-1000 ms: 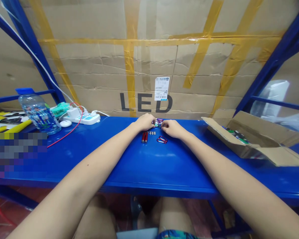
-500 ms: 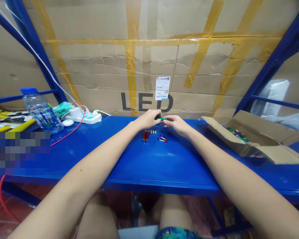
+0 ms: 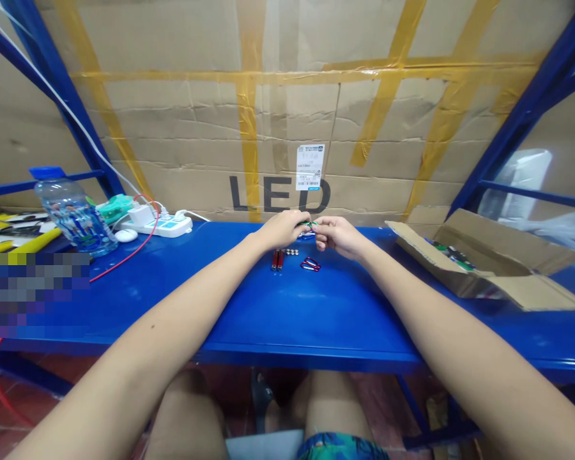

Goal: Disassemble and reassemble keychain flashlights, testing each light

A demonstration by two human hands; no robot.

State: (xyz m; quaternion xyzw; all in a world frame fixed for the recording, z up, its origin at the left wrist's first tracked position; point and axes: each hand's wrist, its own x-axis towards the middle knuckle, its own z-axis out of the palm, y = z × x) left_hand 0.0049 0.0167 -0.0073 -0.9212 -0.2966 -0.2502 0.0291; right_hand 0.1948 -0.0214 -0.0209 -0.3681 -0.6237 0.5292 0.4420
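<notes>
My left hand point(image 3: 287, 229) is closed on a small green carabiner point(image 3: 312, 223), partly hidden by my fingers. Fingertips of my right hand point(image 3: 339, 235) pinch the same piece from the other side. Just under my hands lies something blue and shiny point(image 3: 307, 236), mostly covered. Two slim red metal tubes point(image 3: 277, 260) lie side by side nearer to me, with several small silver button cells point(image 3: 292, 252) close to their far ends. To their right rests a red carabiner pair point(image 3: 310, 264), partly overlapping.
At right, an open cardboard box point(image 3: 479, 262) holds small green and dark parts. A water bottle point(image 3: 74, 214), a white power strip point(image 3: 167, 225) and a red cable point(image 3: 124, 260) occupy the left side. Behind the blue table point(image 3: 297, 319) stands a large carton point(image 3: 186, 140) marked LED.
My hands stay together at nearly the same spot. The green carabiner has turned between my fingers, and the right fingers have curled more. The view has shifted slightly.
</notes>
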